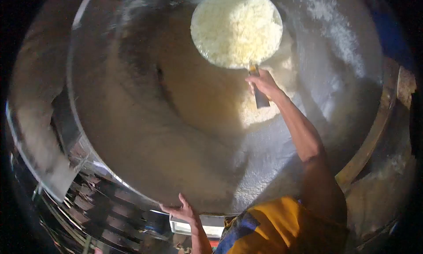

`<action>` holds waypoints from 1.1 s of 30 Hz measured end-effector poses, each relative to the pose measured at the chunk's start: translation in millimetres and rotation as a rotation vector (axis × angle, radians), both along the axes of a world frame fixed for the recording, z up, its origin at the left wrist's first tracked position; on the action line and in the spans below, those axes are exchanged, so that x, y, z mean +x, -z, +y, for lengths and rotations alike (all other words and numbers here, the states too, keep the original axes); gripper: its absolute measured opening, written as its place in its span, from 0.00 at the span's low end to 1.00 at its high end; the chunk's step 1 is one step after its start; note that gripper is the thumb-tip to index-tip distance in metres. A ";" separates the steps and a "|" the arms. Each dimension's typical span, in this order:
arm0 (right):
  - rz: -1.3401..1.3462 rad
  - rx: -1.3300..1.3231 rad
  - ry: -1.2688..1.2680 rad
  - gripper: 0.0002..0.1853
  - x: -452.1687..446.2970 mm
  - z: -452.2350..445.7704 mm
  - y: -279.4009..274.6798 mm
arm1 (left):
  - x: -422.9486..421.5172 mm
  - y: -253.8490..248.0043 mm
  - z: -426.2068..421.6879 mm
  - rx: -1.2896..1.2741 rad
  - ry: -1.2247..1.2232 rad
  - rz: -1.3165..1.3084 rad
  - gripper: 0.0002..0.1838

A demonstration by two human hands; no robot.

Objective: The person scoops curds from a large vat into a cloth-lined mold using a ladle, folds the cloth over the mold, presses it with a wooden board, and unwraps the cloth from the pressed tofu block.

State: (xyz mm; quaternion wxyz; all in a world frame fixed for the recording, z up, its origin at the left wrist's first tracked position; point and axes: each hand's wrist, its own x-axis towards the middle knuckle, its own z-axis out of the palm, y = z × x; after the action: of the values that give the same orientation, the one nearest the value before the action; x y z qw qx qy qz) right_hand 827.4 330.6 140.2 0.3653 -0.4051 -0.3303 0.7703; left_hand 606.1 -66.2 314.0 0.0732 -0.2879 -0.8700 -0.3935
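My right hand [263,83] is wrapped round the dark handle of a round, pan-like scoop. Pale yellow-white, crumbly grains [238,29] fill the scoop, held over the far part of a very large metal wok [145,135]. Beneath the handle, more of the pale grains [260,113] lie in the wok's bottom. At the wok's near rim is my left hand [184,212], with thumb and fingers spread and nothing held. It seems to rest on the rim, though contact is hard to make out.
White residue [339,29] clings to the wok's right wall, and shadow covers much of its left side. Bricks and sticks [88,210] lie below the rim at lower left. A white-rimmed container [178,227] stands close to my left forearm.
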 end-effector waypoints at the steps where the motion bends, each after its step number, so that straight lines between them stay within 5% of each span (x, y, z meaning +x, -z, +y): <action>1: -0.045 0.042 -0.065 0.05 -6.1 -6.8 -4.6 | -10.8 21.3 -6.8 -0.135 -0.014 0.167 0.41; 5: -0.269 0.204 -0.312 0.07 -125.8 -95.5 -68.5 | -126.0 40.2 -49.5 0.104 0.078 -0.137 0.39; 8: -0.396 0.231 -0.484 0.04 -279.6 -206.3 -143.8 | -278.5 3.4 -110.5 0.365 0.140 -0.418 0.38; 9: -0.431 0.233 -0.556 0.04 -334.8 -247.8 -177.6 | -351.9 25.9 -151.8 0.301 0.090 -0.283 0.37; 14: -0.622 0.243 -0.754 0.05 -588.9 -465.1 -332.7 | -604.9 13.3 -313.2 0.631 -0.009 -0.565 0.34; 17: -0.752 0.217 -0.779 0.04 -663.9 -576.9 -375.9 | -678.0 12.3 -400.9 0.705 -0.102 -0.809 0.35; 19: -0.713 0.143 -0.830 0.04 -692.7 -669.8 -381.0 | -710.4 62.9 -495.6 0.744 -0.269 -0.870 0.35; 21: -0.750 0.107 -0.893 0.04 -717.8 -765.5 -361.1 | -737.2 138.0 -600.0 0.804 -0.433 -1.018 0.35; 25: -0.687 0.040 -0.996 0.04 -773.0 -979.8 -264.4 | -771.4 208.2 -819.9 1.168 -0.623 -1.602 0.34; 28: -0.651 0.128 -1.173 0.04 -845.1 -1150.0 -175.7 | -771.9 304.8 -963.1 1.760 -0.549 -1.442 0.51; 29: -0.634 0.168 -1.244 0.04 -873.2 -1209.0 -144.4 | -772.8 367.9 -1005.7 1.705 -0.515 -1.414 0.51; 32: -0.668 0.323 -1.495 0.03 -961.6 -1382.4 -37.0 | -783.2 425.8 -1142.5 2.101 -0.544 -1.596 0.40; 33: -0.642 0.359 -1.597 0.05 -987.9 -1437.5 -1.7 | -773.8 480.5 -1173.4 2.007 -0.389 -1.335 0.35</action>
State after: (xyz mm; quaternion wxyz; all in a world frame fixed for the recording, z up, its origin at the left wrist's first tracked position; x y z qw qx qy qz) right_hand -160.5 -1106.9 141.9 -0.3352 -0.1865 -0.7180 0.5808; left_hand -167.7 -1239.7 -166.5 -0.1405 0.2899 -0.0753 -0.9437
